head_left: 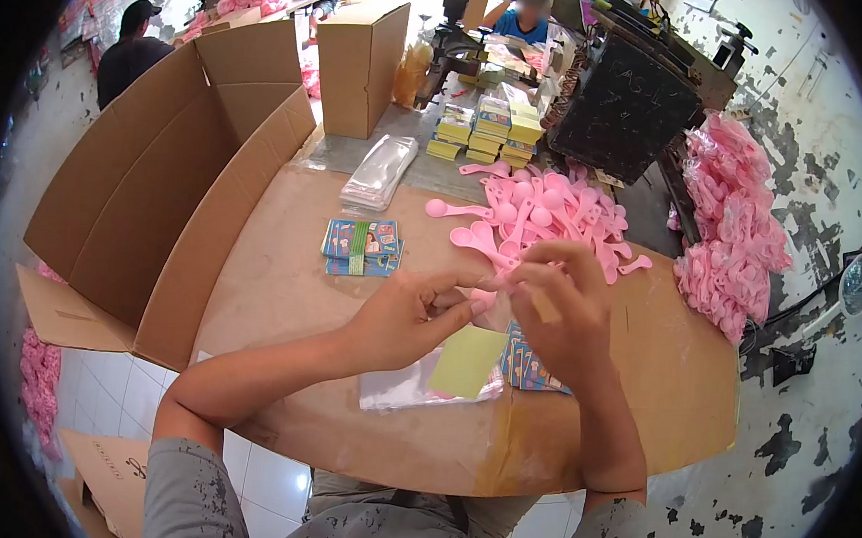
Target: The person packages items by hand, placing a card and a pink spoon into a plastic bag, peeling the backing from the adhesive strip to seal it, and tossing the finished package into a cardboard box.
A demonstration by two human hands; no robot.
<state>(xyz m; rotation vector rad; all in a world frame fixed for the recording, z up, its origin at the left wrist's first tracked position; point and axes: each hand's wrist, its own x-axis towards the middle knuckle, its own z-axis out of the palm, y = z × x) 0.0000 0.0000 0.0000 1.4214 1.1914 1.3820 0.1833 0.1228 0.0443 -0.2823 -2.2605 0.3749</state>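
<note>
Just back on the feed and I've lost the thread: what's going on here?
A person's left hand and right hand are close together over the cardboard tabletop, with a small pink item showing between them; the exact grip is unclear. Just below, a yellow card overlaps some clear plastic bags. Beyond the hands lies a heap of pink spoons, with a banded bundle of cards to its left.

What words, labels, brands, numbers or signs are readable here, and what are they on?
"KAS", faint, on the black box; the marks after it are unclear.
Carton flap, lower left: small print and a larger dark mark, neither readable.
Banded cards and blue cards near the right hand: printing too small to read.
Wall sheet, top right: too small to read.
</note>
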